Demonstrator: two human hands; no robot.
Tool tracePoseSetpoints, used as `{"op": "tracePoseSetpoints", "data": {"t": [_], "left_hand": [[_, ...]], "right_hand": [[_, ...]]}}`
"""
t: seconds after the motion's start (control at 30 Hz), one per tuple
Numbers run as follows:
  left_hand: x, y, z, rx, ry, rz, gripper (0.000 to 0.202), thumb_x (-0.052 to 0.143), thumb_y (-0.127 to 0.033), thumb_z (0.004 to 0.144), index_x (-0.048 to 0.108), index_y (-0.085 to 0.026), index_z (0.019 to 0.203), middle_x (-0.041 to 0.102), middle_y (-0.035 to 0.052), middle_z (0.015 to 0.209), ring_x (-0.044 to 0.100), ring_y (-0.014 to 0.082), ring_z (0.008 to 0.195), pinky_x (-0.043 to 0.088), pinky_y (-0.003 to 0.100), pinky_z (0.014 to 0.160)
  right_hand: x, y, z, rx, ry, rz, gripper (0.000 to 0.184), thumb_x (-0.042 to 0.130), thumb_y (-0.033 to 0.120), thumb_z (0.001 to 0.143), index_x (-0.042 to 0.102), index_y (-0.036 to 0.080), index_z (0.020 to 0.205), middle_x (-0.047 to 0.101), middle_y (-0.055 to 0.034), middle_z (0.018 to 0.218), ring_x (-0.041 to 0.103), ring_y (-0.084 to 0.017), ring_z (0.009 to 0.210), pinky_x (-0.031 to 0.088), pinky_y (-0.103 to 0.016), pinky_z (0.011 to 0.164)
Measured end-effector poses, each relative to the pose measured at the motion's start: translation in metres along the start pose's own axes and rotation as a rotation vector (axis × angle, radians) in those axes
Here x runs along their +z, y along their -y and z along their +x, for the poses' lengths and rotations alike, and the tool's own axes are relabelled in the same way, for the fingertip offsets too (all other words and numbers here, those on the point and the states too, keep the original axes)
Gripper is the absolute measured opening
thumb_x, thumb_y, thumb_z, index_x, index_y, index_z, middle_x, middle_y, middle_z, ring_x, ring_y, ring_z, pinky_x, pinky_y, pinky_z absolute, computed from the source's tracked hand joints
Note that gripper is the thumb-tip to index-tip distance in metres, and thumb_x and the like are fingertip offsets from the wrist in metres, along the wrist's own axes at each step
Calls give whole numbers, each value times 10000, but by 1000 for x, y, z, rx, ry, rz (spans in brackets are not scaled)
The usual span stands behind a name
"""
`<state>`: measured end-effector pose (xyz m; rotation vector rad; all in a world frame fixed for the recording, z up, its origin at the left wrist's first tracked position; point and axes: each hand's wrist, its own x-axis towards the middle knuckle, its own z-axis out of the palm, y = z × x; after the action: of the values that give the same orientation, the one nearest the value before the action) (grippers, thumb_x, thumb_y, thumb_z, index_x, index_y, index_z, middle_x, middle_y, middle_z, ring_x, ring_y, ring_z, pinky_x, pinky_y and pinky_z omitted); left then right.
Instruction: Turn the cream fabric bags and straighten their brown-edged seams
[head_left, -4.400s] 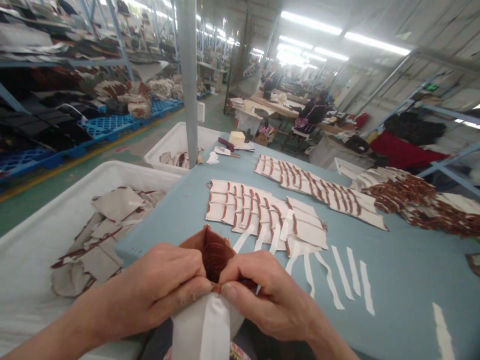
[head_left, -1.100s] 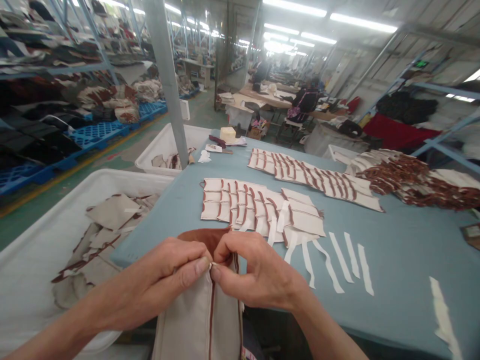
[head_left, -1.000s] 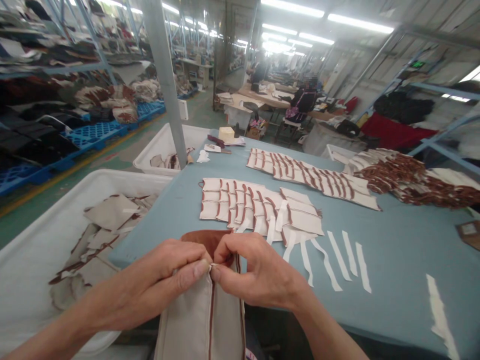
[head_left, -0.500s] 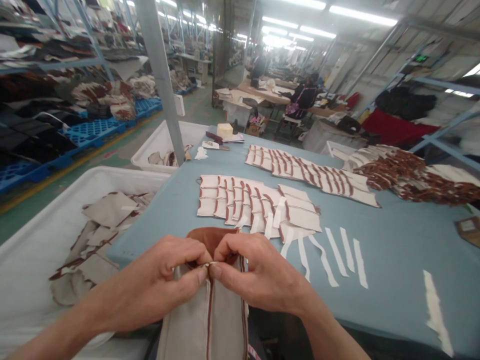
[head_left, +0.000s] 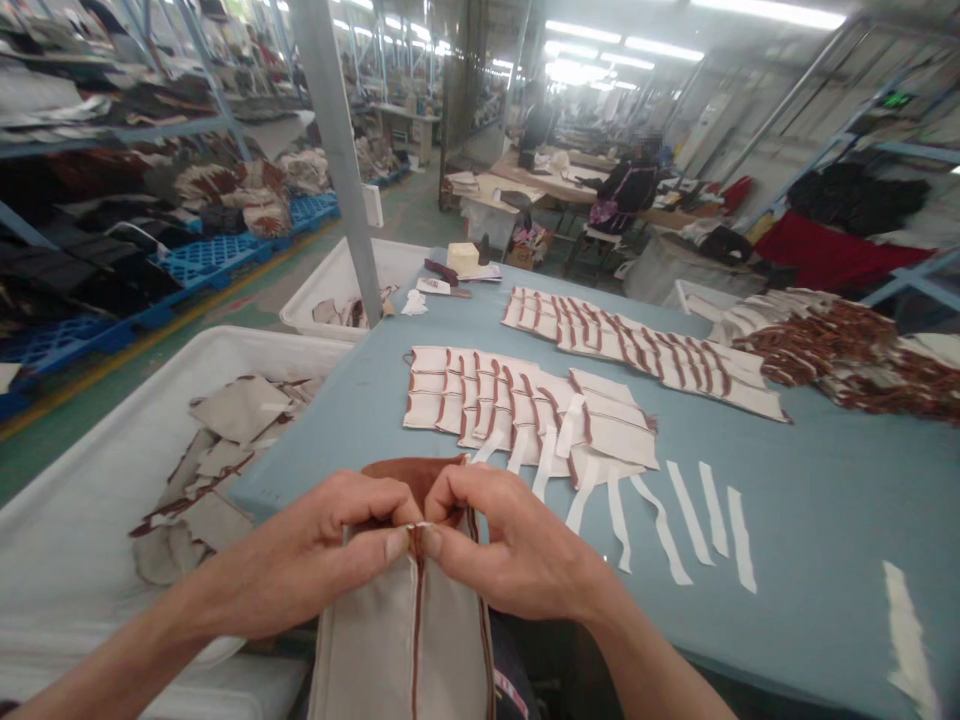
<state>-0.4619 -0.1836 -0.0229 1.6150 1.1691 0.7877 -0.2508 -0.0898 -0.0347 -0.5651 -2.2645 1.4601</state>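
A beige fabric piece [head_left: 375,640] with brown trim hangs upright in front of me, its brown inner side showing at the top. My left hand [head_left: 352,550] pinches its upper edge just left of the central brown seam. Right beside it, my right hand [head_left: 495,540] pinches the same edge on the other side of the seam. The thumbs face me and the curled fingers are behind the edge, partly hidden. On the blue-green table [head_left: 787,560] beyond lie overlapping beige panels [head_left: 465,390] with brown strips, and several white tape strips [head_left: 660,520].
A second row of panels [head_left: 637,345] lies farther back, with a brown-and-beige heap [head_left: 817,340] at right. White bins [head_left: 67,480] holding fabric pieces stand left of the table. A metal post [head_left: 341,150] rises at its left edge. A person [head_left: 626,190] sits in the background.
Both thumbs have drawn slightly apart at the seam, so more brown shows between them. The surroundings have shifted a little to the right in view.
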Motion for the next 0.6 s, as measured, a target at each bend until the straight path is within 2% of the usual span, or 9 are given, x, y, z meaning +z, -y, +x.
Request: {"op": "tracePoseSetpoints", "data": {"t": [0.13, 0.3, 0.37, 0.5, 0.6], "left_hand": [[-2, 6, 2, -26, -21, -3, 305, 543, -345, 1029, 617, -196, 774, 528, -65, 725, 485, 115, 665, 378, 202, 613], [-8, 8, 3, -31, 5, 1, 379, 568, -380, 1055, 552, -204, 719, 406, -82, 653, 368, 106, 591, 310, 215, 534], [-12, 6, 0, -18, 21, 73, 364, 561, -367, 1068, 593, -202, 745, 457, -80, 664, 412, 108, 600, 340, 216, 560], [-20, -1, -4, 17, -17, 305, 287, 583, -285, 1046, 687, -210, 789, 665, -75, 719, 609, 113, 678, 426, 216, 697], [-25, -8, -3, 54, -18, 442, 261, 563, -178, 964, 636, -204, 715, 591, -97, 626, 577, 74, 591, 397, 202, 647]], "right_hand": [[1, -2, 5, 48, 7, 23, 191, 715, 256, 925, 592, 212, 785, 640, 43, 755, 569, -132, 711, 388, -263, 701], [-2, 0, 8, -22, 29, -51, 124, 666, 226, 925, 602, 211, 819, 674, 21, 798, 595, -141, 745, 398, -267, 736], [-2, -1, 7, -56, 36, -91, 107, 667, 254, 935, 617, 212, 850, 684, 14, 809, 603, -146, 750, 395, -267, 731], [3, -2, 8, -144, -12, -222, 144, 694, 284, 901, 603, 212, 817, 659, 24, 749, 567, -140, 699, 345, -279, 704], [5, 2, 12, -185, -4, -294, 173, 662, 250, 868, 538, 215, 753, 581, 47, 666, 497, -121, 633, 283, -292, 663]]}}
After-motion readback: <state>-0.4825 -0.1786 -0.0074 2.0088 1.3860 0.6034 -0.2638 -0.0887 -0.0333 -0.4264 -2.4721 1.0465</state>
